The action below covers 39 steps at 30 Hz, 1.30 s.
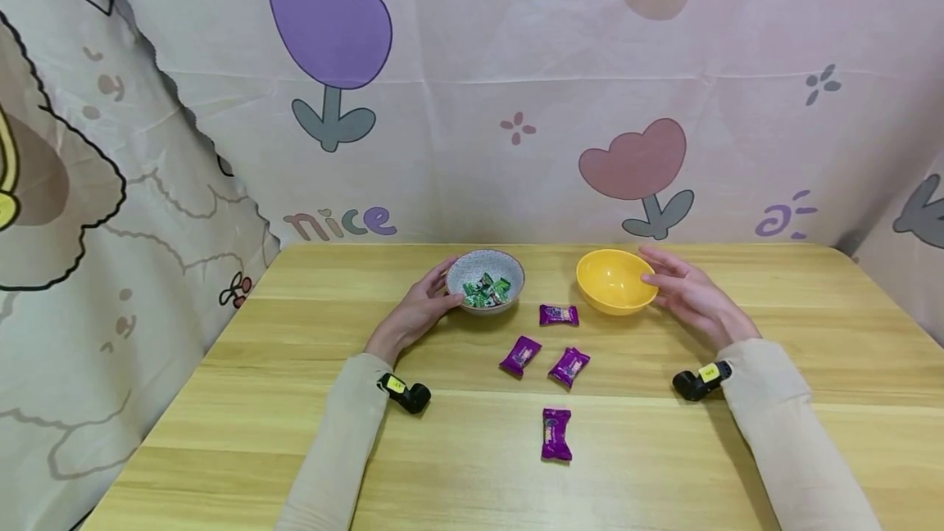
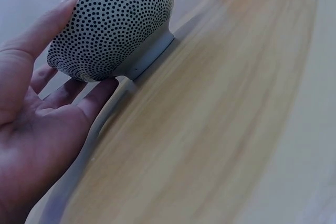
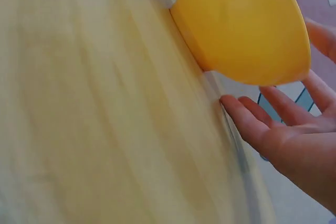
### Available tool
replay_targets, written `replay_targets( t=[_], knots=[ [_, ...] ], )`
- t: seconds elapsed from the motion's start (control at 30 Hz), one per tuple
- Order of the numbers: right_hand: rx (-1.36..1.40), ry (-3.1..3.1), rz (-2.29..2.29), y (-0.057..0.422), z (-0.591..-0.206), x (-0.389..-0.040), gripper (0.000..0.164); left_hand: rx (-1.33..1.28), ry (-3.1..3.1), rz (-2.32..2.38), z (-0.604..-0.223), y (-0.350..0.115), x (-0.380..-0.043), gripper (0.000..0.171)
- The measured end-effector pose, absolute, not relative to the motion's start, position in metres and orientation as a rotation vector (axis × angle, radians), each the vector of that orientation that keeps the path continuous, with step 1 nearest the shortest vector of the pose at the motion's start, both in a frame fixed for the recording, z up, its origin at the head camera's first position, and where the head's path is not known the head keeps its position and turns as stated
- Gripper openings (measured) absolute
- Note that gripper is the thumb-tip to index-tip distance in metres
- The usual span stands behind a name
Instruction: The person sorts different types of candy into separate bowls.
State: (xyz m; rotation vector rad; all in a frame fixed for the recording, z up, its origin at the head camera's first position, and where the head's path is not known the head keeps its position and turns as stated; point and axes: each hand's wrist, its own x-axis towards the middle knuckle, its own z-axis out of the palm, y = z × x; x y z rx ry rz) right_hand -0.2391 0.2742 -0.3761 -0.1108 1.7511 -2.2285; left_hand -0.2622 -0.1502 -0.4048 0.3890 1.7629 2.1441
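Resting on a pale wooden table (image 1: 295,400), the left hand (image 1: 420,311) lies with loosely spread fingers against the left wall of the dotted bowl (image 1: 485,280); in the left wrist view the thumb reaches up the bowl's side and the fingertips sit at its foot, the palm open rather than clamped. The right hand (image 1: 689,293) is likewise open, its straight, slightly parted fingers beside the right wall of the yellow bowl (image 1: 615,280); whether they touch it or hover just off it cannot be told, and the right wrist view shows a gap below the bowl's curve. Both bowls stand upright, mouths up, side by side near the far edge of the table, the dotted one holding green-wrapped candies (image 1: 487,290). Between and in front of the bowls lie four purple candies: the first purple candy (image 1: 558,315) lies with its long axis across the table, just left of the yellow bowl; the second purple candy (image 1: 520,355) and the third purple candy (image 1: 569,366) lie on slanting axes nearer the person; the fourth purple candy (image 1: 556,434) lies nearest, pointing away from the person. Behind the table hangs a pale curtain (image 1: 479,105) printed with tulips and the word "nice".
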Motion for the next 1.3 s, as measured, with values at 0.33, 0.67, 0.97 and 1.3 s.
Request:
replay_targets(
  t=[0.33, 0.67, 0.97, 1.3],
  knots=[
    [-0.336, 1.75, -2.065, 0.287, -0.389, -0.235, 0.089, 0.39, 1.741, 2.141, -0.407, -0.148, -0.262, 0.077],
    [-0.398, 1.759, -2.037, 0.287, -0.386, -0.236, 0.09, 0.403, 1.761, 2.134, -0.405, -0.15, -0.263, 0.077],
    [-0.362, 1.783, -2.026, 0.285, -0.385, -0.241, 0.091, 0.4, 1.759, 2.123, -0.403, -0.153, -0.263, 0.077],
    [-0.334, 1.786, -2.031, 0.286, -0.388, -0.242, 0.091, 0.358, 1.69, 2.166, -0.403, -0.152, -0.263, 0.079]
  ],
)
